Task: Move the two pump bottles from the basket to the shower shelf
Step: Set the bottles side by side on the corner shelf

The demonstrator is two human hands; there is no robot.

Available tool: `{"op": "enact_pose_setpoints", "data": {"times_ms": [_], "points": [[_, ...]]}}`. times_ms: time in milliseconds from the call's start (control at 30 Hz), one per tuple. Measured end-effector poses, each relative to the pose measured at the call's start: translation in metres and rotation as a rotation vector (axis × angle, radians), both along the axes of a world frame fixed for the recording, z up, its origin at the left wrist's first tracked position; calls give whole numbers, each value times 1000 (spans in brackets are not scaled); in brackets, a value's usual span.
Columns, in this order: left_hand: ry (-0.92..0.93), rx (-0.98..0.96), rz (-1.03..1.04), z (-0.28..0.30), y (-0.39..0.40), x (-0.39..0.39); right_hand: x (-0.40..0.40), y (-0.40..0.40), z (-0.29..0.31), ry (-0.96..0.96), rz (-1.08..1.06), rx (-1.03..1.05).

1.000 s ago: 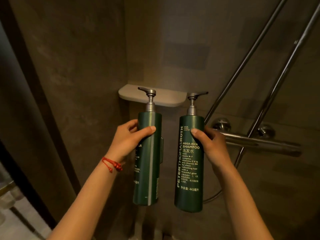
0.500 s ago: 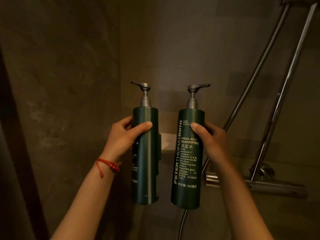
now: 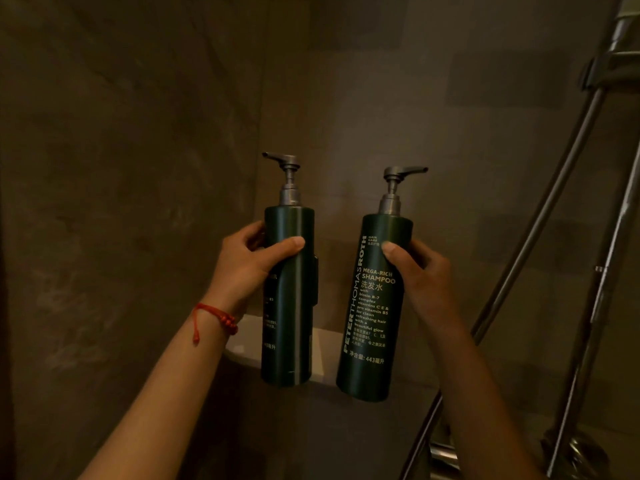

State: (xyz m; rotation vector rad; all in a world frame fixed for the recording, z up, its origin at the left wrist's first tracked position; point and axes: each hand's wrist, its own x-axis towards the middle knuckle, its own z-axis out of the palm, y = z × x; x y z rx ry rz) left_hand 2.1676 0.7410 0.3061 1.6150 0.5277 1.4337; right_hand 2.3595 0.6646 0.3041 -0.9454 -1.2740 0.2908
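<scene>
I hold two tall dark green pump bottles upright in the shower corner. My left hand [image 3: 247, 263], with a red string bracelet at the wrist, grips the left pump bottle [image 3: 294, 327]. My right hand [image 3: 420, 275] grips the right pump bottle [image 3: 372, 341], whose label reads shampoo. Both have grey pump heads. The white shower shelf [image 3: 322, 348] shows behind and between the bottles' lower halves, fixed in the corner; the bottles' bases hang in front of its edge. The basket is out of view.
Dark stone-like walls meet in a corner behind the bottles. At the right run a chrome shower rail [image 3: 595, 306] and a slanting hose [image 3: 540, 216], with the mixer tap [image 3: 446, 455] low at the bottom right.
Both bottles have risen relative to the shelf, which now sits behind their lower halves instead of above them. The view has tilted upward and the tap has slid down the frame.
</scene>
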Motion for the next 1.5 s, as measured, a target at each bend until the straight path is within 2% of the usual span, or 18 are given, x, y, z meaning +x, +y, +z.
{"op": "enact_pose_setpoints", "data": {"times_ms": [167, 333, 733, 1133, 1300, 1500], "points": [[-13, 35, 74, 6, 20, 9, 7, 20, 4, -9, 23, 32], [-6, 57, 76, 3, 33, 16, 10, 37, 0, -39, 17, 45], [15, -30, 41, -17, 63, 24, 14, 71, -21, -107, -8, 41], [-23, -16, 32, -34, 73, 26, 16, 79, -34, -66, -41, 14], [15, -118, -20, -55, 78, 16, 15, 69, -58, -12, -35, -42], [106, -217, -175, -80, 84, 8, 12, 69, -96, 55, -42, -142]]}}
